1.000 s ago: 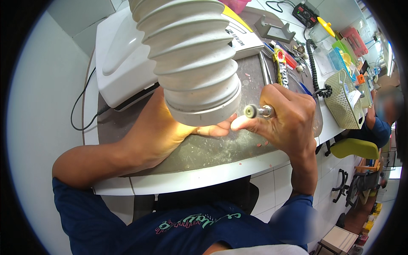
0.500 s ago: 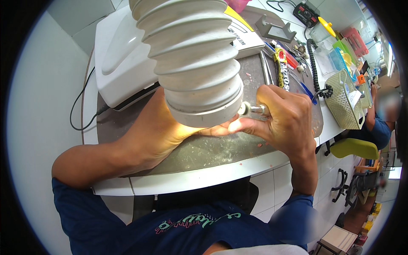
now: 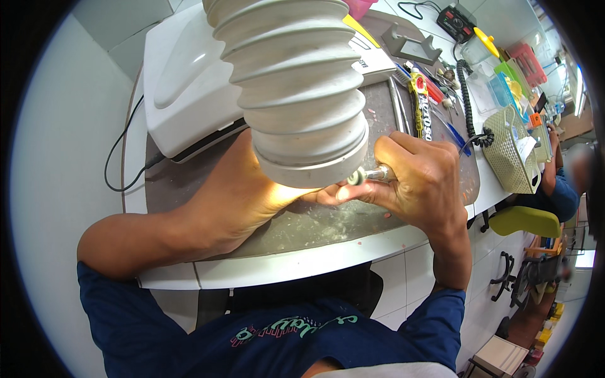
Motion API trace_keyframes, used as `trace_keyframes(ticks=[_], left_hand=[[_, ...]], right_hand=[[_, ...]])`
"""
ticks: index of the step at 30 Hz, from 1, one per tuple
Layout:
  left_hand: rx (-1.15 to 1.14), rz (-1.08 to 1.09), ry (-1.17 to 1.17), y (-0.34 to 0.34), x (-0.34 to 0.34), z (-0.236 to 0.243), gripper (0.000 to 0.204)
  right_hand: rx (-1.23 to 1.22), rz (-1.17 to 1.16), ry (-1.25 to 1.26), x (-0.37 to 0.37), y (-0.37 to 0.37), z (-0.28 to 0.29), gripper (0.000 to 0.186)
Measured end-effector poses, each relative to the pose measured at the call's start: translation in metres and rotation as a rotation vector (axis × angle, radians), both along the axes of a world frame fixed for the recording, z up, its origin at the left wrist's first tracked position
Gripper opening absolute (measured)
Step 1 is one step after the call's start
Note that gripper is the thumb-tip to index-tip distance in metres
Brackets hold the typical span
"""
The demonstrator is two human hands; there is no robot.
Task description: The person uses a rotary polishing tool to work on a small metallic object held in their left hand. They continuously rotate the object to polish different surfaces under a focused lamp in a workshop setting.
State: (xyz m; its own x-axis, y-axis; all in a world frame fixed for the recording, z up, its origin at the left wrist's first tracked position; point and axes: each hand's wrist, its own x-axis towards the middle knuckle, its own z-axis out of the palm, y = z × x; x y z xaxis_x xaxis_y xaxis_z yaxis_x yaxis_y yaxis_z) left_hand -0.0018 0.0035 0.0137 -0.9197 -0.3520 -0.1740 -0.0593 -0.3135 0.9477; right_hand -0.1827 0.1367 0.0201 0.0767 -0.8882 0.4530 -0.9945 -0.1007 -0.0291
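My right hand [image 3: 421, 183] is closed around a rotary handpiece [image 3: 382, 173]. Its metal nose points left and carries a small, pale greenish-grey round wheel [image 3: 357, 176]. The right thumb reaches toward the left fingertips, just under the wheel. My left hand [image 3: 268, 189] lies behind the mouth of a ribbed white hose [image 3: 302, 104], lit by a warm yellow glow. Only the back of this hand and some curled fingertips show. Whatever the left fingers grip is hidden by the hose.
A white machine housing [image 3: 189, 88] stands at the left. Beyond my right hand lie a yellow-and-black tube [image 3: 419, 104], tools, a grey stand [image 3: 413, 45] and a black coiled cord [image 3: 467, 94]. A control box [image 3: 455, 22], a woven basket [image 3: 507, 148] and a seated person are farther right.
The wheel on the handpiece has moved slightly down and left, closer to the left fingertips. My right hand has tilted a little. The hose appears slightly farther right in the picture.
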Motion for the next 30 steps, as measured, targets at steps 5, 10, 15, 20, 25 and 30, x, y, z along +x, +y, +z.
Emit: trace_keyframes(ticks=[5, 10, 15, 20, 25, 30], left_hand=[[0.011, 0.020, 0.007, 0.000, 0.000, -0.001, 0.029], [0.074, -0.005, -0.020, 0.000, 0.001, 0.003, 0.029], [-0.007, 0.010, 0.001, 0.001, 0.001, -0.001, 0.029], [-0.034, -0.014, -0.006, -0.001, 0.002, -0.003, 0.026], [0.105, -0.048, -0.028, -0.002, 0.001, 0.001, 0.024], [0.110, -0.044, 0.069, -0.003, -0.001, -0.001, 0.024]], right_hand=[[-0.032, -0.022, -0.011, 0.000, -0.002, -0.001, 0.063], [-0.018, -0.019, 0.005, 0.000, -0.001, -0.002, 0.064], [-0.029, -0.001, 0.004, -0.001, -0.001, -0.001, 0.064], [-0.030, -0.014, 0.008, 0.002, -0.002, 0.000, 0.063], [-0.016, 0.044, -0.016, -0.001, 0.000, -0.002, 0.061], [-0.085, 0.122, 0.006, -0.004, 0.002, 0.000, 0.049]])
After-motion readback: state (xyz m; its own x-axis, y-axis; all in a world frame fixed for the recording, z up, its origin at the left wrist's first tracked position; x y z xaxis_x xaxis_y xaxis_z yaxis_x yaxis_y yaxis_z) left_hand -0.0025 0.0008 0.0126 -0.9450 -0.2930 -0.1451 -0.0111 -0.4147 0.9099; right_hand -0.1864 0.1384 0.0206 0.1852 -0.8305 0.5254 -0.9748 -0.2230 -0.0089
